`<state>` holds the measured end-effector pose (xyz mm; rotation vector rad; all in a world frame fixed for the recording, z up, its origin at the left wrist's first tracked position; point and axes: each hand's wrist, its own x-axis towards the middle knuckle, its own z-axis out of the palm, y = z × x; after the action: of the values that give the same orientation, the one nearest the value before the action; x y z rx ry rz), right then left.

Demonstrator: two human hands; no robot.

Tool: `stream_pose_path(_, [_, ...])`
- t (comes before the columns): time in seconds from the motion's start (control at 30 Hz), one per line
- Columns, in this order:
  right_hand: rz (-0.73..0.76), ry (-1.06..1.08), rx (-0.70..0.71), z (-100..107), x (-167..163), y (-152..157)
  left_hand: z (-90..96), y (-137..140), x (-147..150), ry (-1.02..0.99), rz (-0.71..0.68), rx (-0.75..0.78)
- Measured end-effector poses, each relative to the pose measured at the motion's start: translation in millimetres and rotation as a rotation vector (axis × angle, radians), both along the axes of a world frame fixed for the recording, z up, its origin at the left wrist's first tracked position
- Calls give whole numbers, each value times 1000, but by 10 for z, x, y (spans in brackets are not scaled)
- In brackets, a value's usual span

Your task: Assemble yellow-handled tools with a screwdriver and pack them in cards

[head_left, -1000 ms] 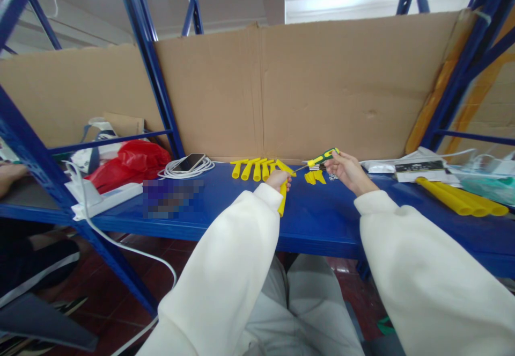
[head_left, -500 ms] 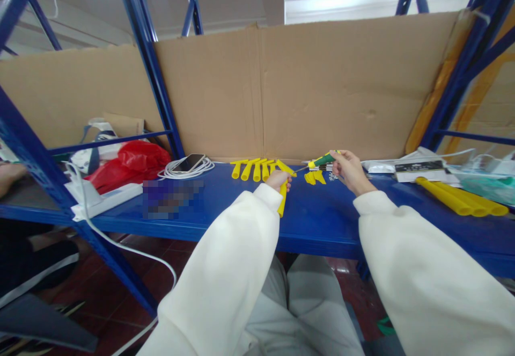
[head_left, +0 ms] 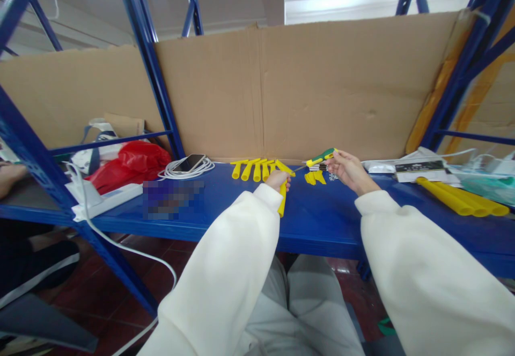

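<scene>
My left hand point(head_left: 279, 181) is closed around a yellow plastic tube point(head_left: 282, 201), whose open end points toward me. In my right hand point(head_left: 349, 169) is the end of a green-and-yellow screwdriver point(head_left: 321, 157), gripped with the fingertips. Its thin shaft slants down to the left and reaches the yellow piece at my left hand; the exact contact is too small to make out. Just right of my left hand lie small flat yellow pieces point(head_left: 315, 178). Small metal parts point(head_left: 333, 176), likely screws, lie below my right fingers.
Several yellow tubes point(head_left: 256, 171) stand in a row by the cardboard wall point(head_left: 341, 87). More yellow tubes point(head_left: 462, 197) lie at right beside a black-and-white box point(head_left: 421, 171). A phone point(head_left: 189, 163) rests on a coiled white cable point(head_left: 171, 171). At far left is another person's hand point(head_left: 10, 179).
My right hand has shifted slightly right, its fingers now further back on the screwdriver's handle end. The left hand and its yellow tube stay in place.
</scene>
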<state>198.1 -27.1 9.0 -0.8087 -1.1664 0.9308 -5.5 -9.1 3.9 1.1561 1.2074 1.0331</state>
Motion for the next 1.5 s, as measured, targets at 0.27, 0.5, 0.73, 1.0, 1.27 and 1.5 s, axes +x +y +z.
stream_pose_path(0.27, [-75,38,58,-20,-2,44,7,-13,-1,0,4,-5])
stream_pose_path(0.5, [-128,-8,5,-35,24,48,22,-32,-6,9,-35,-8])
stream_pose_path(0.73, [-91,-38,18,-12,23,12,-1,2,-3,3,-3,-6])
stream_pose_path(1.0, [-117,-67,55,-22,21,24,5,-10,0,21,-26,0])
stream_pose_path(1.27, [-176,-53,30,-43,43,67,13,-35,4,1,-21,-4])
stream_pose_path(1.5, [-80,-32,31,-11,29,14,7,-17,5,12,-4,3])
